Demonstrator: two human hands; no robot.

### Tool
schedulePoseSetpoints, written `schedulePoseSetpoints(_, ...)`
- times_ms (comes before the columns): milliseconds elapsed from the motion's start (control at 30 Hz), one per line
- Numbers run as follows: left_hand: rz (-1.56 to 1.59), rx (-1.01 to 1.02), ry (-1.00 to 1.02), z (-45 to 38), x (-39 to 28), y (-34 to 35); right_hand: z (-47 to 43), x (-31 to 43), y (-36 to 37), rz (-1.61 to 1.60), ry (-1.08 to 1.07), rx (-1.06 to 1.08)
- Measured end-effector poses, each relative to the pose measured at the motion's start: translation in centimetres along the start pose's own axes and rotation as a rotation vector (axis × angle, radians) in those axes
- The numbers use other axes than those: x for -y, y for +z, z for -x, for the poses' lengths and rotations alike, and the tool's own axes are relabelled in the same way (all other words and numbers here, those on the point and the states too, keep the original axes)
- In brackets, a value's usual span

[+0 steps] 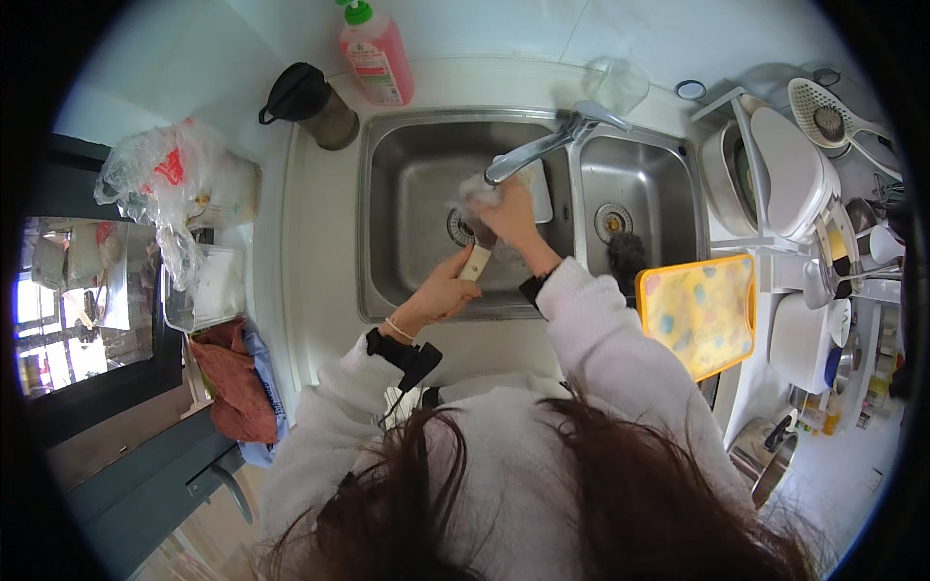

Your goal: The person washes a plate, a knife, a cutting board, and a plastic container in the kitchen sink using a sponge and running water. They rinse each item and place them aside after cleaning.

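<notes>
Over the larger basin of a steel double sink (414, 290), my left hand (443, 287) grips a knife by its cream riveted handle (475, 263). The blade points up towards the faucet, partly hidden by my right hand (513, 214). That hand is closed around a whitish, blurred wad (479, 192) against the blade, below the spout of the chrome faucet (523, 156); whether it is a cloth, a sponge or foam I cannot tell. Beside my right hand, a white rectangular item (540, 192), perhaps a tray, lies in the basin, partly covered.
A dark scrubber (626, 256) lies in the smaller basin. A yellow-orange cutting board (697, 316) stands at the right edge. Behind the sink are a dark-lidded pitcher (309, 105) and a pink soap bottle (374, 58). A dish rack (755, 167) holds white dishes; a brown cloth (236, 385) hangs left.
</notes>
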State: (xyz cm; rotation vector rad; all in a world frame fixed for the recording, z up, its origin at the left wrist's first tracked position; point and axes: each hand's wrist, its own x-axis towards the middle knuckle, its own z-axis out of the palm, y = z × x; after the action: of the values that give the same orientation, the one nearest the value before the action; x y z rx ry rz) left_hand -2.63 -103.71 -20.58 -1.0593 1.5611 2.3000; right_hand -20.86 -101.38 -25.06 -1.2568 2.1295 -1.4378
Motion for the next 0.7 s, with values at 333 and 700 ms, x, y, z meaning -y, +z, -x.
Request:
schedulePoseSetpoints(333,0.051,-0.029,-0.004,-0.4,1.1,0.1,0.1,1.1,0.3,0.167,0.120,0.239)
schedulePoseSetpoints(700,0.034,-0.069,0.008,-0.4,0.9,0.7,-0.3,1.5,-0.2,-0.113,-0.024,0.018)
